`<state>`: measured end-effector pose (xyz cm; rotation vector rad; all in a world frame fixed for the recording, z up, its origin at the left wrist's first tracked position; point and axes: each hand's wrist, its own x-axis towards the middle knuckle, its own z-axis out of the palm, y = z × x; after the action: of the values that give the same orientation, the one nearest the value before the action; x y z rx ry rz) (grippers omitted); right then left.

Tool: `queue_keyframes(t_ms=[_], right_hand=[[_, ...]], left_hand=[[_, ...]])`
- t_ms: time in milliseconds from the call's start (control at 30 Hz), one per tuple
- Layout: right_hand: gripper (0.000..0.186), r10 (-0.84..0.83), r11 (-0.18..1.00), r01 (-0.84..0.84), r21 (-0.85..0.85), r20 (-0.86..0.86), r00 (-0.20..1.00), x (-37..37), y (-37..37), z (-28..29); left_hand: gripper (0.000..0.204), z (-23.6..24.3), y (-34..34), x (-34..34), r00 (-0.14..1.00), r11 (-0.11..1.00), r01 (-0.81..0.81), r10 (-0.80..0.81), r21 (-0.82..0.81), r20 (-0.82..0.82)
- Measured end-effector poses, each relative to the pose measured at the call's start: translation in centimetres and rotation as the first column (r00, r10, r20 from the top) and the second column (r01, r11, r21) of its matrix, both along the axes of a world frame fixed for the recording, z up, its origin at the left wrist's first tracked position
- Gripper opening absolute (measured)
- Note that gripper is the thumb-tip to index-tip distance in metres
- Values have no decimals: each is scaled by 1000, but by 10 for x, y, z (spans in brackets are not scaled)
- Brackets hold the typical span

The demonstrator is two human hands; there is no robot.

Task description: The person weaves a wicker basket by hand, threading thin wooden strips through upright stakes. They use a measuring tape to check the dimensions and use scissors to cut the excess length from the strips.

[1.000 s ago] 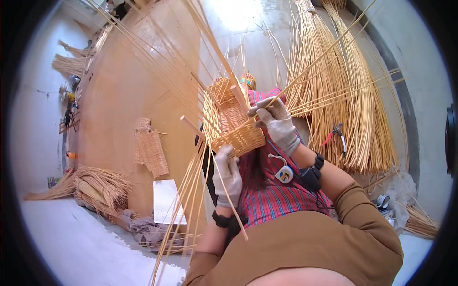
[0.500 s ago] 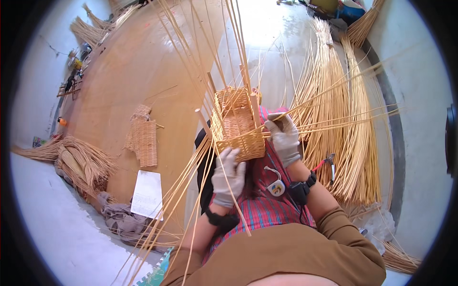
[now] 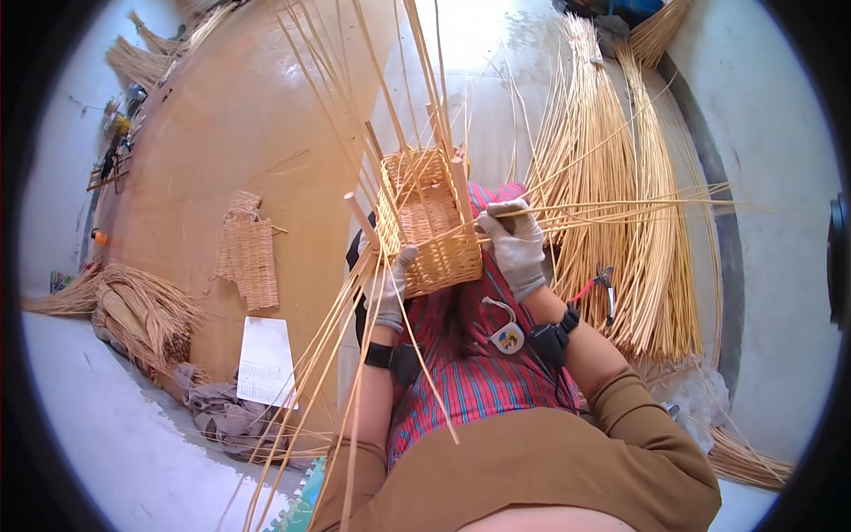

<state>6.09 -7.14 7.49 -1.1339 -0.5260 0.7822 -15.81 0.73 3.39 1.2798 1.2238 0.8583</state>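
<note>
A half-woven wicker basket (image 3: 448, 257), rectangular with wooden posts at its corners, rests tilted over my lap. Long loose strands rise from its far side, and others trail down to the left. My left hand (image 3: 387, 288), in a pale glove, closes on the basket's near left corner with the thumb against the front wall; its other fingers are partly hidden by strands. At the near right corner, my gloved right hand (image 3: 516, 246) pinches several wicker strands (image 3: 612, 213) that stretch out to the right.
Bundles of long wicker (image 3: 651, 266) lie on the floor at right, with red-handled cutters (image 3: 605, 285) on them. To the left are a flat woven piece (image 3: 257, 266), a white paper sheet (image 3: 267, 363), a grey cloth (image 3: 232, 412) and another wicker bundle (image 3: 146, 306).
My left hand has gone from the basket's front face to its left corner and taken hold there. The right hand stays at the strands. The whole view has shifted slightly.
</note>
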Motion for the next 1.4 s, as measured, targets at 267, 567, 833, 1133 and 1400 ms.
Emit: queue_keyframes(t_ms=[267,567,833,1133,1400], right_hand=[[18,64,992,-63,-111,10,998,-1,3,19],[19,53,989,-40,-143,90,995,-8,9,22],[42,31,984,-174,39,925,379,-14,47,82],[54,-15,894,-191,405,453,891,-26,58,86],[21,163,987,-162,-23,224,961,-14,-44,66]], left_hand=[[67,-19,-10,-21,996,989,-34,22,146,81],[45,74,-77,0,883,705,265,97,658,-459],[30,30,-14,55,996,961,7,-31,276,83],[17,15,-7,46,999,974,-13,2,225,50],[22,26,-16,49,990,996,38,-27,77,-137]])
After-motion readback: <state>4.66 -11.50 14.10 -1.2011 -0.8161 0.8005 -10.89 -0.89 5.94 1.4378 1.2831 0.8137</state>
